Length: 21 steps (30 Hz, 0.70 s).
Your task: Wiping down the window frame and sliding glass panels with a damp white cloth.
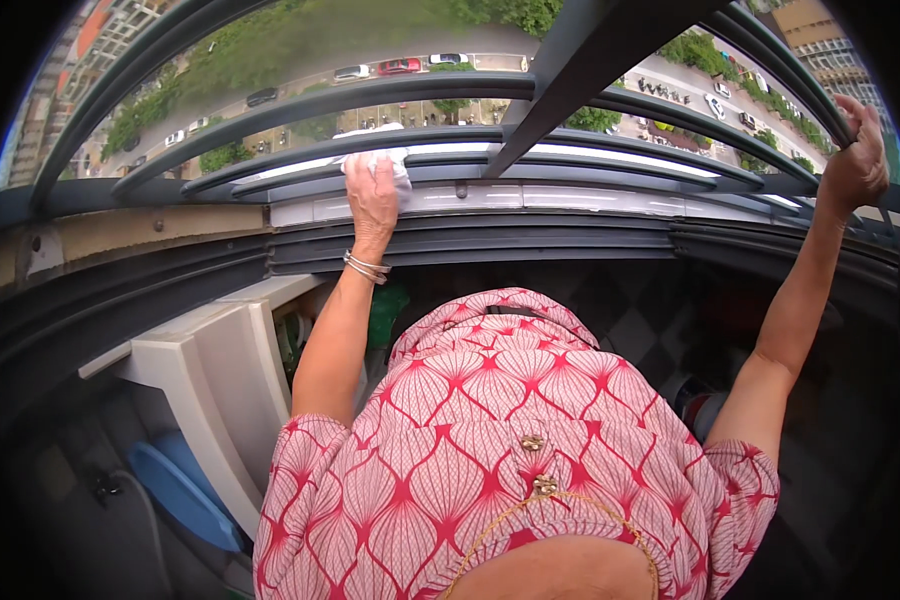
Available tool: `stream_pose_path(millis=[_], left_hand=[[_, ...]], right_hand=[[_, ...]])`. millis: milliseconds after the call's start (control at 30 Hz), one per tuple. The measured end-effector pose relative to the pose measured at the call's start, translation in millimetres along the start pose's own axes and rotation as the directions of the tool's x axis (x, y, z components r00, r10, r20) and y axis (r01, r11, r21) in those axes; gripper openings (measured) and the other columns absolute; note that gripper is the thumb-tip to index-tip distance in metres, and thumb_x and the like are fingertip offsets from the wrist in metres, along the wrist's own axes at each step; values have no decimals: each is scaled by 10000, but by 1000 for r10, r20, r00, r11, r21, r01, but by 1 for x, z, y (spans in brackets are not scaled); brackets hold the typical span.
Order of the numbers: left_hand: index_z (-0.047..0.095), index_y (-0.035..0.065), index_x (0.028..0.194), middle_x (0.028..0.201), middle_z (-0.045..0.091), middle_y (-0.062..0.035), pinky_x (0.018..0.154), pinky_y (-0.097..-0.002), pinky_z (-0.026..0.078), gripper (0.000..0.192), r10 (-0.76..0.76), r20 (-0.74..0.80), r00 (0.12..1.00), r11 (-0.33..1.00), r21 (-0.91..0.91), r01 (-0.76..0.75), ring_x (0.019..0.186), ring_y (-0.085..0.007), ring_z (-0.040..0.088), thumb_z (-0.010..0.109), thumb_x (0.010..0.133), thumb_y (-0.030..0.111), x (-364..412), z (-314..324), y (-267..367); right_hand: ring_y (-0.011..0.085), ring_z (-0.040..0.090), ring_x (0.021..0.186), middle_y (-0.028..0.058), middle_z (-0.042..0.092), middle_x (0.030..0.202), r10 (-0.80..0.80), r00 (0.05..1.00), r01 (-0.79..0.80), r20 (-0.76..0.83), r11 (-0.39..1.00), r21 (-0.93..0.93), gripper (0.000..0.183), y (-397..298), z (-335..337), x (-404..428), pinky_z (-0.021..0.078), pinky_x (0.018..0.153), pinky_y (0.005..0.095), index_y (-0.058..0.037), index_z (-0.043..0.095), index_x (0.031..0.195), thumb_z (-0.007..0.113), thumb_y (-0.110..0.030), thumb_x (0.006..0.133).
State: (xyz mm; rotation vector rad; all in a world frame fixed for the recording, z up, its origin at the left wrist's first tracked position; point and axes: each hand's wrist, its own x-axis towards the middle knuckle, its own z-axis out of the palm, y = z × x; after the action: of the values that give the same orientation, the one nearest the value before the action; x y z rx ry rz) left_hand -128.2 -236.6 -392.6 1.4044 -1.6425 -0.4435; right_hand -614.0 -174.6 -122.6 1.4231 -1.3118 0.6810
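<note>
Dark grey metal railing bars (322, 102) curve across the upper part of the view, with a thick post (570, 75) crossing them. My left hand (373, 191) grips a white cloth (399, 169) against the lower bars, and part of the cloth shows on their far side. Two silver bangles sit on that wrist. Out at the far right, my right hand (857, 161) is closed around a railing bar (802, 71); some of its fingers are hidden behind the bar.
Below the railing run a tiled ledge (487, 196) and dark window tracks (472, 240). A white cabinet (225, 360) stands at my left, near a blue plastic basin (184, 487). Far below outside lie a street, trees and parked cars, including a red car (400, 66).
</note>
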Motion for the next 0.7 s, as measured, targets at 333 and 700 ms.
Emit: stream_pose_path(millis=[333,700], left_hand=[[495,-15,1166,1091,554,-109,838,-301,435,311,-459,357,813,207,-847,489,990,-177,540,474,908,158,-34,17,19],[495,10,1140,1153,435,-255,894,-460,339,374,-313,-565,763,830,229,509,1050,-398,424,499,817,197,7,-59,-139]], right_hand=[[189,657,823,-1,673,832,-92,972,119,215,986,-117,136,6,1,0,536,715,253,-116,649,867,570,-26,803],[176,641,884,-10,667,821,-276,957,288,91,942,-174,141,24,3,0,527,688,258,-136,640,842,557,-24,820]])
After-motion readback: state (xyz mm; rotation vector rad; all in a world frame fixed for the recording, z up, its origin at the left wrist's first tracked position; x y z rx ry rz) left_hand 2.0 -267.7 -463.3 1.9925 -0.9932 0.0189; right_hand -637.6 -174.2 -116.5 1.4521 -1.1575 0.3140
